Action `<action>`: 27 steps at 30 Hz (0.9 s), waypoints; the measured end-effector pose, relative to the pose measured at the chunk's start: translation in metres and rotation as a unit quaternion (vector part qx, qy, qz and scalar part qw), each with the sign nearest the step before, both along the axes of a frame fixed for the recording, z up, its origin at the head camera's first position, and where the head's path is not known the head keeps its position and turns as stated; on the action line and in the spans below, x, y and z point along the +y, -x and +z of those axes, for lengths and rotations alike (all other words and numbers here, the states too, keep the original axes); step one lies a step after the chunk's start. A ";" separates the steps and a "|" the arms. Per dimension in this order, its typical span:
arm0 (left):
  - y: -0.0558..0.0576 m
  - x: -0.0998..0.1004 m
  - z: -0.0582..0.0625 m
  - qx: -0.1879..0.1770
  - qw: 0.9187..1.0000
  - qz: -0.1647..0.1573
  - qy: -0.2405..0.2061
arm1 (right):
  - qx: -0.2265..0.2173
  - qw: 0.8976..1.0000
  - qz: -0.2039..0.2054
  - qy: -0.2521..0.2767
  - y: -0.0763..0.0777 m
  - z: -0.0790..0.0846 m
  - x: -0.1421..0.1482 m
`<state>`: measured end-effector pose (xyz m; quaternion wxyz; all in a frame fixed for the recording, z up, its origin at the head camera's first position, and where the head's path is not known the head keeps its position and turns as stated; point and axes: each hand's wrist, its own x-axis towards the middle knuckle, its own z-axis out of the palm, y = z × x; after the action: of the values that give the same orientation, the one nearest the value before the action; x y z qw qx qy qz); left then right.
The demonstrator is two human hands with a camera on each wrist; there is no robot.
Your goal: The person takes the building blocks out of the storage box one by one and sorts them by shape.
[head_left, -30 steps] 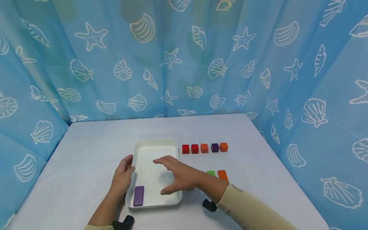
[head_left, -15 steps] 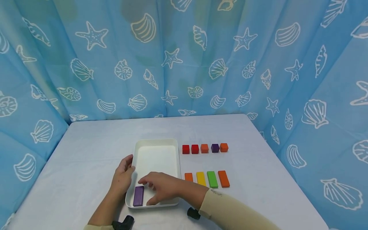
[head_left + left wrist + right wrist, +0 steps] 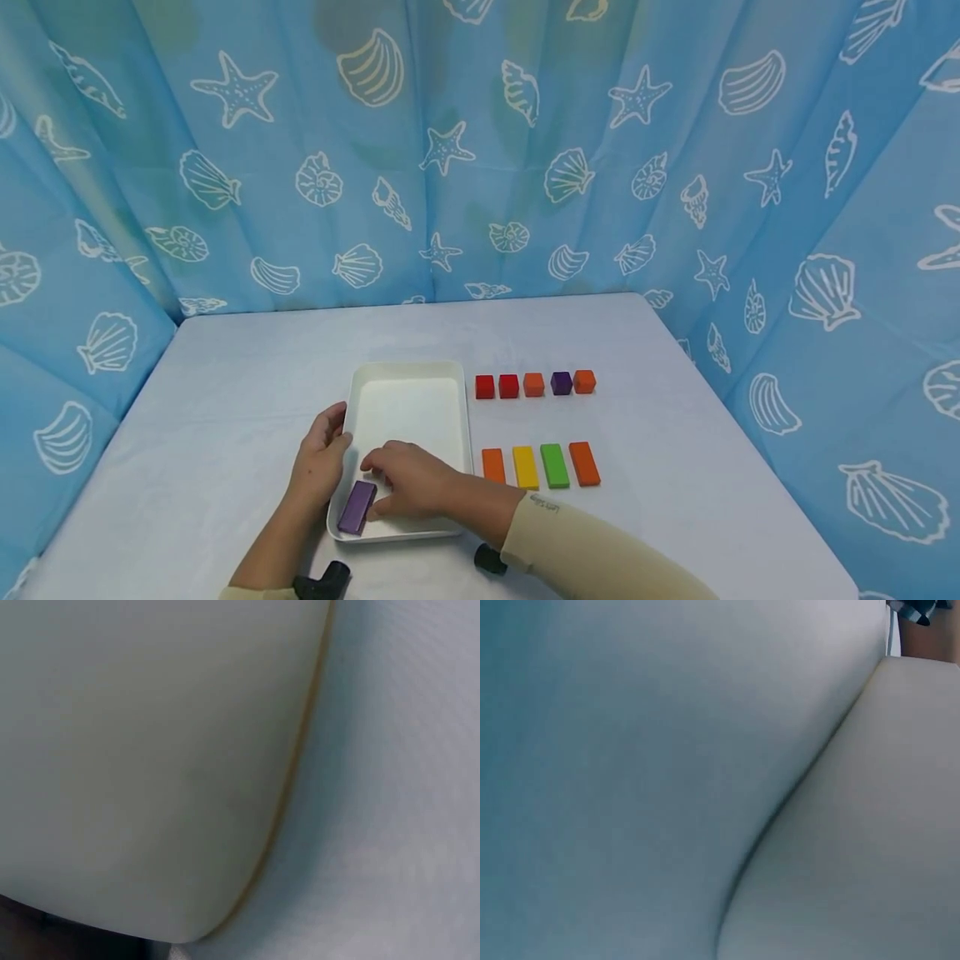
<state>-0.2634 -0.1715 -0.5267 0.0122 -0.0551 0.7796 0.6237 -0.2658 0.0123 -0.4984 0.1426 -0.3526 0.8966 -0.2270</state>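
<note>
In the head view a white tray (image 3: 408,408) lies on the table. My left hand (image 3: 318,462) holds its left side, with the thumb at the rim and the fingers along the outside. Inside the tray, at the near left corner, a purple rectangular block (image 3: 357,508) lies at a slant. My right hand (image 3: 412,483) is over the near half of the tray with bent fingers. Its thumb tip is right at the block's right edge, and its index finger reaches past the block's far end. Both wrist views show mostly pale surfaces, with the hands' work out of sight.
Right of the tray lies a near row of flat blocks: orange (image 3: 493,465), yellow (image 3: 526,467), green (image 3: 555,465) and dark orange (image 3: 584,463). Behind them runs a row of several small cubes, among them a purple cube (image 3: 561,383). A shell-patterned curtain (image 3: 465,167) hangs behind the table.
My right hand has moved left and down to the purple block. The block has turned, its near end swinging left. My left hand has stayed at the tray's side.
</note>
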 end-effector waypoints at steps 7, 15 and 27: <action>0.000 0.001 0.000 -0.002 1.000 -0.001 0.001 | 0.003 0.999 -0.037 -0.001 0.000 -0.001 -0.002; 0.001 -0.001 0.001 0.007 1.000 -0.006 0.001 | -0.035 0.999 0.007 -0.007 0.001 0.001 -0.002; -0.001 -0.001 0.000 0.010 1.000 -0.012 -0.007 | 0.022 0.997 0.072 -0.011 -0.003 -0.006 -0.008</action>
<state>-0.2629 -0.1724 -0.5268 0.0127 -0.0397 0.7758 0.6297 -0.2626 0.0040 -0.5044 0.1431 -0.4196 0.8742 -0.1983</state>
